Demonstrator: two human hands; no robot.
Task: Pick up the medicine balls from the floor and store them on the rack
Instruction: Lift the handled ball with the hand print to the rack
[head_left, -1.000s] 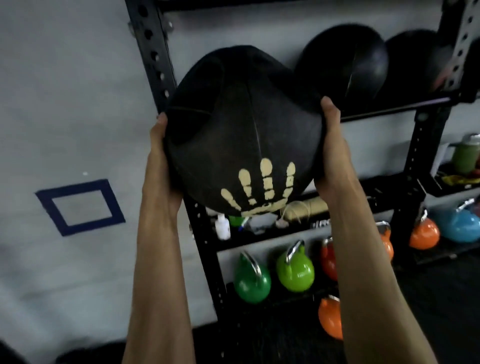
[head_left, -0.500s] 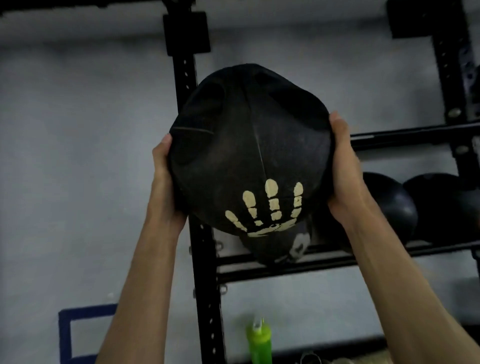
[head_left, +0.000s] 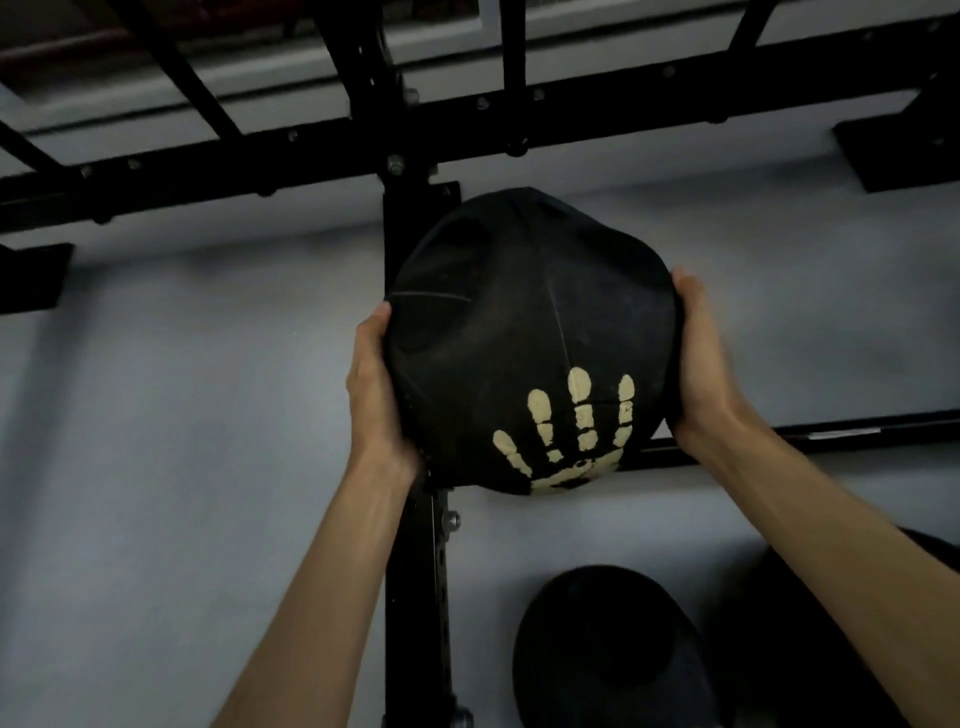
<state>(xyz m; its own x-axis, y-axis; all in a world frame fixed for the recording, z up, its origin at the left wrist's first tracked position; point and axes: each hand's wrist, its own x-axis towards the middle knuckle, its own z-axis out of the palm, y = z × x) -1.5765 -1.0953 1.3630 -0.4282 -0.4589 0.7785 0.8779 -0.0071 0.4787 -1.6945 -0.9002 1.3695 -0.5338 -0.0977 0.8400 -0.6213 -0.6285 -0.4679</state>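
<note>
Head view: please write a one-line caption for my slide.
The left hand and right hand hold a round black medicine ball with a pale handprint before a black metal rack.

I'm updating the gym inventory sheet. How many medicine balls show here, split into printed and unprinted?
Black medicine ball with a cream handprint, gripped between left hand and right hand: 1
Black medicine balls showing no print, at the bottom, middle ball and corner ball: 2
Total: 3
</note>
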